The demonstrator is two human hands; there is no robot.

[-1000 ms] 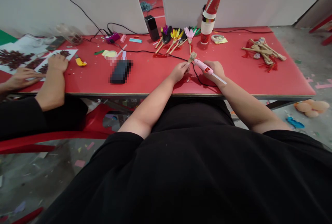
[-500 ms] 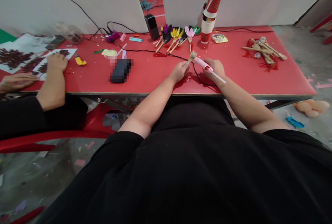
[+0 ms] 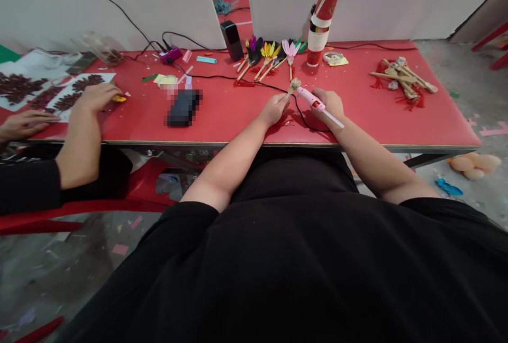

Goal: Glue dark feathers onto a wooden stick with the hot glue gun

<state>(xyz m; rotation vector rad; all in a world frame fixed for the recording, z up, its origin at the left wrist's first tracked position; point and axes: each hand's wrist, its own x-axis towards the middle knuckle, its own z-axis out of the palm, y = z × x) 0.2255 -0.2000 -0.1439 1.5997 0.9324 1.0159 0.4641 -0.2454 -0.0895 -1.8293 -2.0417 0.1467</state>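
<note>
Wrapped round a pink glue gun (image 3: pixel 310 99) is my right hand (image 3: pixel 331 105); a white glue stick (image 3: pixel 334 118) juts from the gun's back end. My left hand (image 3: pixel 274 109) pinches a wooden stick with a beige, bud-like head (image 3: pixel 293 85), and red tassel threads (image 3: pixel 286 121) lie below it. The gun's nozzle is at that head; whether they touch I cannot tell. Just beyond my hands lie finished-looking flower sticks: a pink flower (image 3: pixel 291 51), a yellow flower (image 3: pixel 270 53) and a purple one (image 3: pixel 253 46).
Stacked paper cups (image 3: pixel 320 25) stand at the back beside a tape roll (image 3: pixel 334 58). Tasselled sticks (image 3: pixel 405 79) are piled right. A black cable (image 3: pixel 304 118) crosses the red table (image 3: pixel 222 120). Left are a dark pixelated object (image 3: pixel 183 107) and a co-worker's hand (image 3: pixel 95 97).
My hands and the glue gun stay almost where they were. The co-worker's nearer hand has moved right, onto the small yellow object on the table.
</note>
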